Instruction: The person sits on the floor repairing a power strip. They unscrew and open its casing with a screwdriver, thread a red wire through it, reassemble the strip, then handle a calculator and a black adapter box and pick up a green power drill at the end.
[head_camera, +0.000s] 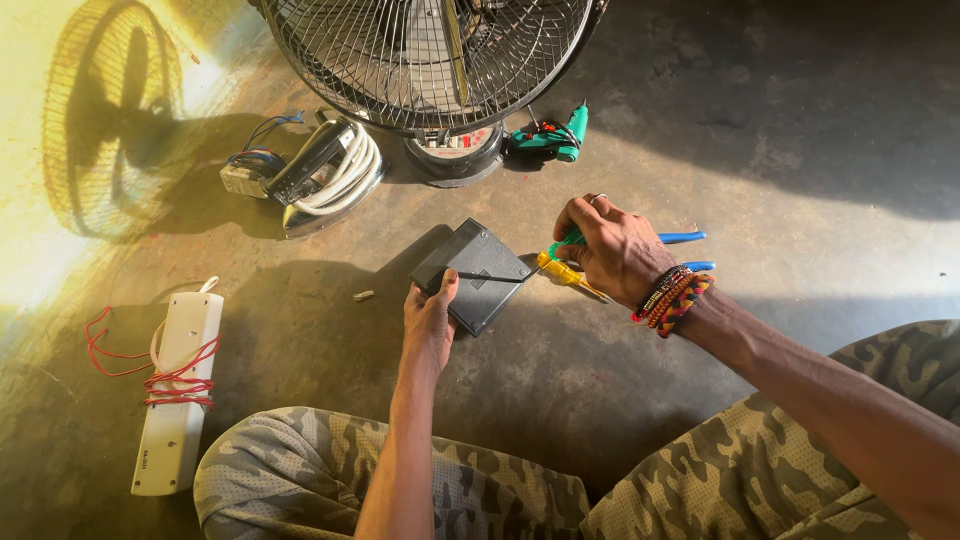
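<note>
Camouflage-trousered knees nearest, seated on concrete floor (800, 150). Left hand (430, 325) clamped on near corner of dark flat box (478, 272), lying between both hands. Right hand (615, 250) closed on green-handled screwdriver (566, 241); shaft runs leftward across box top. Yellow screwdriver (560, 270) and blue-handled pliers (683, 238) just beside.

One fan (430, 60), one dark box (480, 275), one white power strip (180, 390), one clothes iron (325, 175), two screwdrivers (565, 272), one blue-handled pliers (685, 240), two hands (615, 250).
</note>
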